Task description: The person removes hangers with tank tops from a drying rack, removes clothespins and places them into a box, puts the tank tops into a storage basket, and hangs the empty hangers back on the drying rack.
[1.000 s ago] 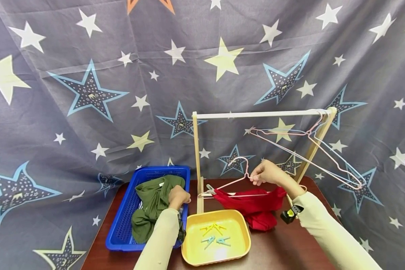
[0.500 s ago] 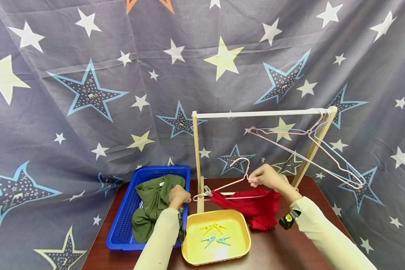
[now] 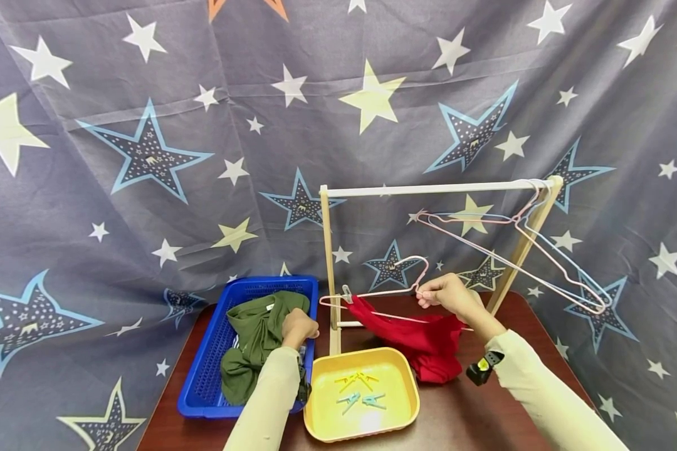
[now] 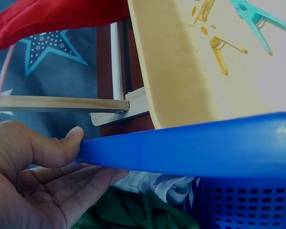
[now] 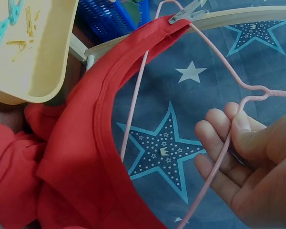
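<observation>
My left hand [image 3: 299, 327] grips the right rim of the blue plastic basket [image 3: 205, 376], thumb on one side and fingers beneath, as the left wrist view shows. Inside the basket lies a crumpled green garment [image 3: 265, 332]. With thumb and fingers, my right hand [image 3: 448, 294] pinches a pink clothes hanger [image 3: 385, 292] just beside its neck. A red garment [image 3: 406, 338] hangs from this hanger, its lower part bunched on the table. Near the hanger's left end, a pale clothespin [image 5: 188, 10] clips the red cloth to the wire.
A yellow tray [image 3: 327, 388] holds yellow clothespins [image 3: 365, 380] and light-blue clothespins [image 3: 374, 401]. Behind it stands a wooden rack with a white top bar [image 3: 429, 189]. Pink and blue hangers [image 3: 519, 218] hang at the bar's right end. A star-patterned curtain backs the table.
The pink hanger has turned in my right hand: its left end has risen and its hook leans further right. The red garment's clipped corner rose with it. My left hand stays put.
</observation>
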`<state>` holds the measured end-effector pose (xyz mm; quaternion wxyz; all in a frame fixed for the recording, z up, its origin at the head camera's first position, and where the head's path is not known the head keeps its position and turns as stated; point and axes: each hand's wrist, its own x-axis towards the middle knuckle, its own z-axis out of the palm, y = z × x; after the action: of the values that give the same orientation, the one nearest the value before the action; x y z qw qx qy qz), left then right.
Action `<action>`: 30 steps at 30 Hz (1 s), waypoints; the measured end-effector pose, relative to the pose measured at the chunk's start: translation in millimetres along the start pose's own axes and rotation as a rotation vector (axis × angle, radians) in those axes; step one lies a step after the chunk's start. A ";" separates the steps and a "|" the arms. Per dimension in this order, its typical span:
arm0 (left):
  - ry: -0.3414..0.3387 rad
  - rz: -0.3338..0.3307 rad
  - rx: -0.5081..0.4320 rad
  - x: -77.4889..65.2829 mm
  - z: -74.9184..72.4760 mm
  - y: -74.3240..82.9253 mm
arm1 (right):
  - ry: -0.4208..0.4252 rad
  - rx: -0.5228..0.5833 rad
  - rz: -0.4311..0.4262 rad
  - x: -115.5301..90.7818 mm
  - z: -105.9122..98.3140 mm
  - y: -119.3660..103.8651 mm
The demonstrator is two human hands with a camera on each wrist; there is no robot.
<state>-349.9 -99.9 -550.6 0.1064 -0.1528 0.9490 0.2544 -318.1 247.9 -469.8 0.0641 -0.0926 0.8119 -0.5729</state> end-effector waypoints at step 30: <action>-0.005 0.015 -0.012 -1.3 -0.5 -2.7 | -0.110 0.021 0.033 -2.7 3.6 15.0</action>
<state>-347.9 -102.0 -551.1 0.1057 -0.1456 0.9484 0.2611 -315.9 250.2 -485.2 0.1193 -0.1098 0.8026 -0.5741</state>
